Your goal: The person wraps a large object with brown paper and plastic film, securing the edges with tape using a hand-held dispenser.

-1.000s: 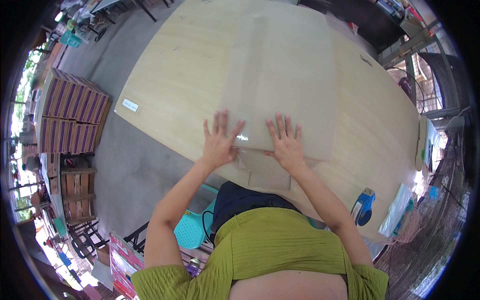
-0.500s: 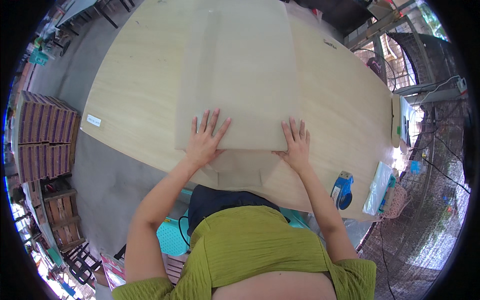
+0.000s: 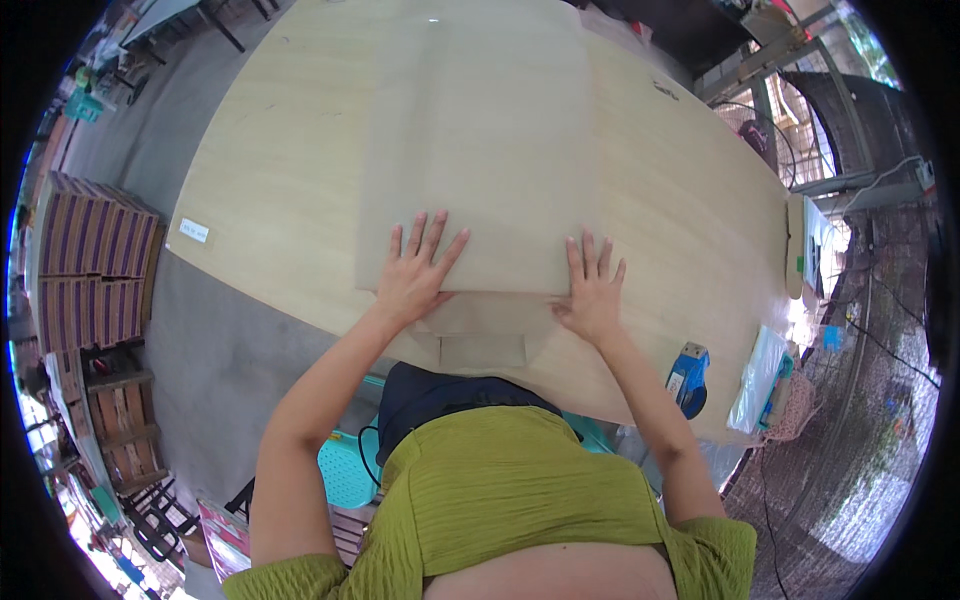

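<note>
Near the bottom of the frame, beyond the person's green top (image 3: 530, 465), a creased flap (image 3: 482, 350) lies flat, with a blue tape dispenser (image 3: 690, 382) at lower right. Left hand (image 3: 410, 285) and right hand (image 3: 594, 303), fingers spread wide, rest on the near corners of a translucent sheet (image 3: 490, 170), which stretches up the pale surface (image 3: 270, 180) to the top centre.

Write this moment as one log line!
left hand: on translucent sheet, fingers spread; right hand: at sheet's right edge; blue tape dispenser: on table

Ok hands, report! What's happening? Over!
Left hand, right hand: spread on translucent sheet, near end. Sheet on table. Blue tool off right, not in the way.
</note>
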Demonstrator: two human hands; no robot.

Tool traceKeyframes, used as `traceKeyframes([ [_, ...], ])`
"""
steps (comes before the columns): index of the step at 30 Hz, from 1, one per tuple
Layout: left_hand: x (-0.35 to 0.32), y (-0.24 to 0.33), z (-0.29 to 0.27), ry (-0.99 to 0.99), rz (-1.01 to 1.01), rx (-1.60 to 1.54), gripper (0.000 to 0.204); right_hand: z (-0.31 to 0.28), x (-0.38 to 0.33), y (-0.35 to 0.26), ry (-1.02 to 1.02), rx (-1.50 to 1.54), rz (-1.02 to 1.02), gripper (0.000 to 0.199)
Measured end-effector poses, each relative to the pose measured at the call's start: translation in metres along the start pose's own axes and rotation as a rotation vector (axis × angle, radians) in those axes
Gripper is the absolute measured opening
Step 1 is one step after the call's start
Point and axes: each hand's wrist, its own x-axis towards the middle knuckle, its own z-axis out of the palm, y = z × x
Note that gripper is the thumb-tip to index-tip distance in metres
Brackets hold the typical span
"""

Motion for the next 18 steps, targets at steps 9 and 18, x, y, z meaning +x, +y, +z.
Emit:
traceKeyframes([
  [9,-0.003,0.011,-0.007,-0.008,-0.052,0.067,0.099,0.017,0.031,-0.076,-0.025,-0.043,-0.022,0.119],
  [18,-0.102,-0.019,0.019,-0.169,0.207,-0.356,0.083,0.020,0.024,-0.075,0.037,-0.028,-0.009,0.121],
])
